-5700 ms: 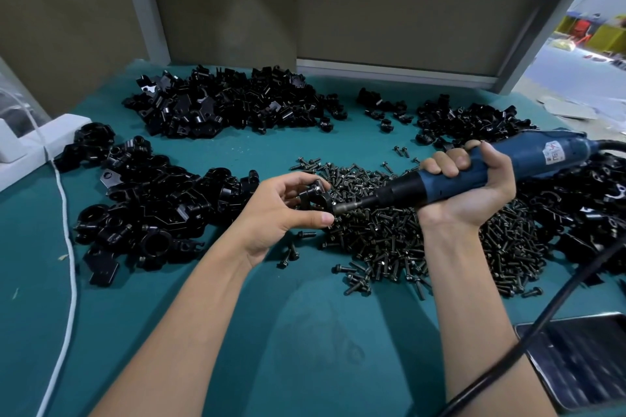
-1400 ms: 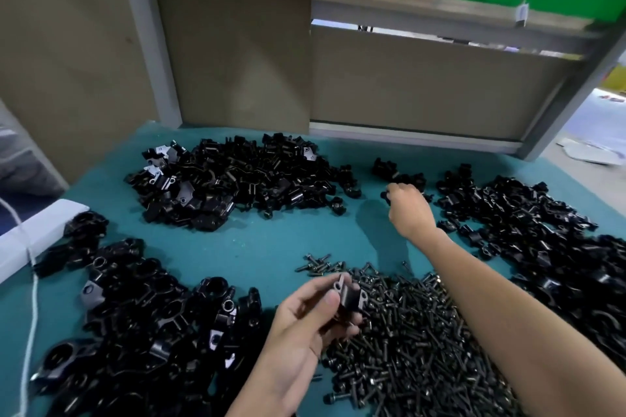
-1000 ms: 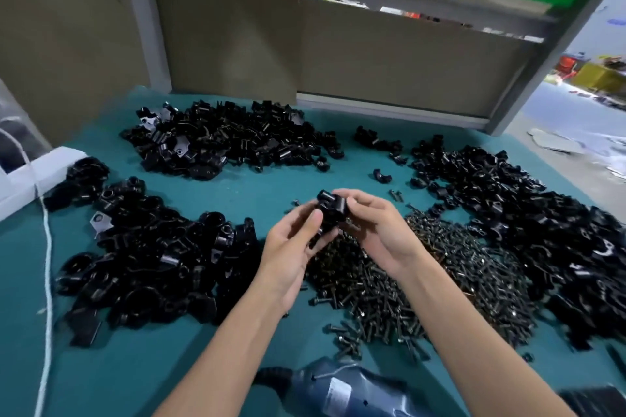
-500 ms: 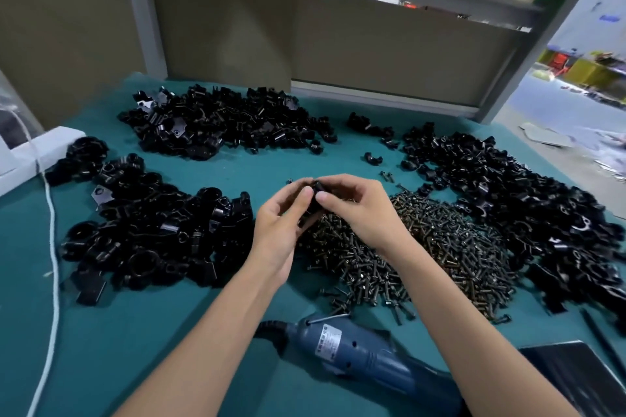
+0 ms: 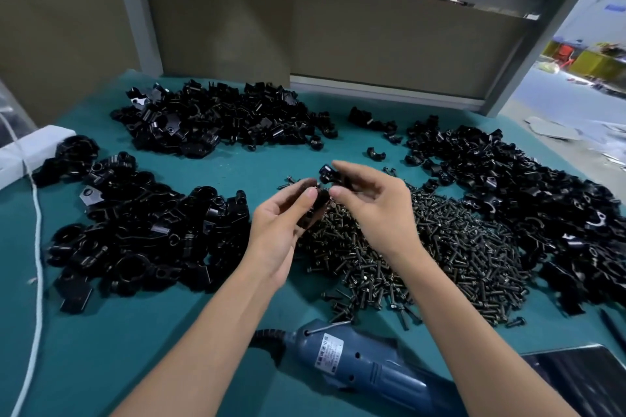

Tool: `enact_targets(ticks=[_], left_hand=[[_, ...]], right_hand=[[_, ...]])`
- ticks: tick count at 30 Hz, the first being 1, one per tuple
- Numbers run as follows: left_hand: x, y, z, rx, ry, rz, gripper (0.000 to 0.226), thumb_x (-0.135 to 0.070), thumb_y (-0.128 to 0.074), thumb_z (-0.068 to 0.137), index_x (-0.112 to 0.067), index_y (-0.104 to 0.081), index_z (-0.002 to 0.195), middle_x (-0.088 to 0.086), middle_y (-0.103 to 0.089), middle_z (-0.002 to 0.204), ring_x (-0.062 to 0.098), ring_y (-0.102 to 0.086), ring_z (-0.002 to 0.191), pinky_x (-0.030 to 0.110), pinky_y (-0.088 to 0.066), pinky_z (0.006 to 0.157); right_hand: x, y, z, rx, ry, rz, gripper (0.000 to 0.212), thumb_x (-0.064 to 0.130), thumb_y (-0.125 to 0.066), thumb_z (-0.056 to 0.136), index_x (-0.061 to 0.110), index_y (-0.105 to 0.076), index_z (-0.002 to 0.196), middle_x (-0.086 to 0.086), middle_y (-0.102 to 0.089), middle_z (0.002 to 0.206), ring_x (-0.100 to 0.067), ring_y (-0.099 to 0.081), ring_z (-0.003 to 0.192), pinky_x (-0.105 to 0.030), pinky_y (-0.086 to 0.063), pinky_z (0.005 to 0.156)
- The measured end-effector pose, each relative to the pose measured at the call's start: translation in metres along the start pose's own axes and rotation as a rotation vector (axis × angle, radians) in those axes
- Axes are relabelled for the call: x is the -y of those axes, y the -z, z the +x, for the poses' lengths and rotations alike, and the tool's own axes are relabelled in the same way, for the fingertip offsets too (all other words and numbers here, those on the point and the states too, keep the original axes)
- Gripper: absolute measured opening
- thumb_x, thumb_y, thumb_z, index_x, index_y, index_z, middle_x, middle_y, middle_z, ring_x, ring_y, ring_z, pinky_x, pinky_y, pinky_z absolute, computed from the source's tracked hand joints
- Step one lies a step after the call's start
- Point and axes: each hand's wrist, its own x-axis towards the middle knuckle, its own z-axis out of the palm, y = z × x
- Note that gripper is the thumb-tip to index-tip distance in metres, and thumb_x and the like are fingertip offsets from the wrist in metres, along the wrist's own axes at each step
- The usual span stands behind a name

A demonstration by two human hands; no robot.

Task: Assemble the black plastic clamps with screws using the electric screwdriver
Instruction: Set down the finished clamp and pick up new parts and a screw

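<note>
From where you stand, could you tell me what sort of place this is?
Probably a factory assembly bench: heaps of black clamp parts, a mound of screws and an electric screwdriver on a teal table.

Clamp parts (image 5: pixel 216 118): black. Screws (image 5: pixel 440 247): dark bronze. Table surface (image 5: pixel 101 349): teal. Electric screwdriver (image 5: pixel 366 369): blue body, white label. Cord (image 5: pixel 37 230): white.

This is a factory assembly station. A teal worktop (image 5: pixel 101 366) carries bulk heaps of black plastic clamps (image 5: pixel 220 122), a mound of screws (image 5: pixel 440 247) and a corded electric screwdriver (image 5: pixel 355 366), with board panels (image 5: pixel 389 44) in a grey metal frame (image 5: pixel 135 7) behind it.
</note>
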Motion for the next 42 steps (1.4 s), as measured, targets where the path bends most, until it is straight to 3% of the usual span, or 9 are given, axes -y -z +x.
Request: enact_targets(ticks=[3, 8, 17, 21, 27, 30, 35, 37, 42], left_hand=[[0.000, -0.001, -0.001, -0.022, 0.005, 0.060, 0.047, -0.029, -0.078, 0.065, -0.015, -0.072, 0.110, 0.005, -0.075, 0.109, 0.021, -0.068, 0.106, 0.039, -0.045, 0.100], [-0.001, 0.000, -0.003, -0.007, 0.000, 0.041, 0.051, -0.026, -0.079, 0.065, -0.010, -0.071, 0.112, 0.007, -0.075, 0.107, 0.018, -0.071, 0.100, 0.029, -0.055, 0.088], [-0.003, -0.001, -0.005, 0.018, -0.006, -0.038, 0.027, -0.016, -0.073, 0.071, -0.008, -0.074, 0.097, 0.005, -0.076, 0.091, 0.015, -0.072, 0.088, 0.027, -0.058, 0.076], [-0.005, -0.001, -0.006, 0.027, -0.001, -0.060, 0.028, -0.016, -0.072, 0.073, -0.006, -0.071, 0.099, 0.004, -0.075, 0.088, 0.013, -0.072, 0.086, 0.026, -0.058, 0.074], [-0.007, -0.001, -0.008, 0.041, 0.031, -0.103, 0.031, -0.016, -0.069, 0.077, -0.002, -0.067, 0.105, 0.010, -0.075, 0.101, 0.018, -0.071, 0.097, 0.031, -0.059, 0.082], [-0.008, -0.001, -0.008, 0.036, 0.078, -0.153, 0.030, -0.014, -0.068, 0.077, -0.001, -0.064, 0.103, 0.011, -0.075, 0.100, 0.018, -0.073, 0.094, 0.031, -0.060, 0.083], [-0.006, -0.002, -0.007, 0.036, 0.122, -0.209, 0.030, -0.015, -0.069, 0.077, 0.001, -0.062, 0.102, 0.016, -0.073, 0.106, 0.024, -0.073, 0.096, 0.030, -0.060, 0.078], [-0.006, -0.001, -0.007, 0.033, 0.127, -0.218, 0.032, -0.015, -0.070, 0.076, 0.001, -0.062, 0.102, 0.018, -0.072, 0.108, 0.025, -0.072, 0.097, 0.030, -0.060, 0.078], [-0.006, -0.001, -0.007, 0.035, 0.139, -0.209, 0.033, -0.015, -0.070, 0.077, 0.002, -0.063, 0.104, 0.020, -0.071, 0.112, 0.028, -0.071, 0.100, 0.030, -0.060, 0.077]], right_hand=[[0.001, 0.002, 0.001, 0.074, -0.012, 0.087, 0.035, 0.002, -0.072, 0.084, 0.020, -0.069, 0.114, 0.006, -0.072, 0.108, -0.003, -0.067, 0.103, -0.022, -0.051, 0.094], [-0.001, 0.003, -0.001, 0.154, -0.026, 0.150, 0.034, 0.001, -0.073, 0.083, 0.020, -0.071, 0.111, 0.001, -0.074, 0.109, -0.013, -0.068, 0.106, -0.037, -0.051, 0.099], [-0.006, -0.003, -0.003, 0.140, -0.072, 0.192, 0.040, -0.001, -0.075, 0.080, 0.012, -0.069, 0.118, 0.002, -0.073, 0.108, -0.007, -0.068, 0.103, -0.021, -0.052, 0.092], [-0.002, -0.003, -0.005, 0.135, -0.045, 0.137, 0.041, 0.001, -0.077, 0.079, 0.014, -0.069, 0.118, 0.001, -0.073, 0.110, -0.007, -0.068, 0.105, -0.026, -0.052, 0.096], [0.007, 0.013, 0.003, 0.115, -0.015, -0.106, 0.032, 0.020, -0.060, 0.094, 0.022, -0.064, 0.126, 0.007, -0.069, 0.119, 0.000, -0.064, 0.103, -0.024, -0.052, 0.094], [0.000, 0.053, 0.018, 0.009, -0.079, -0.425, 0.028, 0.007, -0.055, 0.096, 0.019, -0.069, 0.119, 0.003, -0.068, 0.119, 0.007, -0.058, 0.082, -0.008, -0.051, 0.077], [-0.025, 0.103, 0.028, 0.247, -0.391, -0.887, 0.022, 0.015, -0.068, 0.091, 0.017, -0.073, 0.112, -0.005, -0.070, 0.118, -0.019, -0.063, 0.100, -0.030, -0.048, 0.093], [-0.032, 0.106, 0.028, 0.362, -0.460, -0.927, 0.027, 0.024, -0.076, 0.085, 0.019, -0.074, 0.111, 0.000, -0.070, 0.111, -0.017, -0.061, 0.097, -0.026, -0.046, 0.087], [-0.041, 0.103, 0.022, 0.282, -0.383, -0.917, 0.018, 0.023, -0.086, 0.074, 0.017, -0.069, 0.073, 0.006, -0.066, 0.079, -0.011, -0.060, 0.075, -0.024, -0.043, 0.064]])
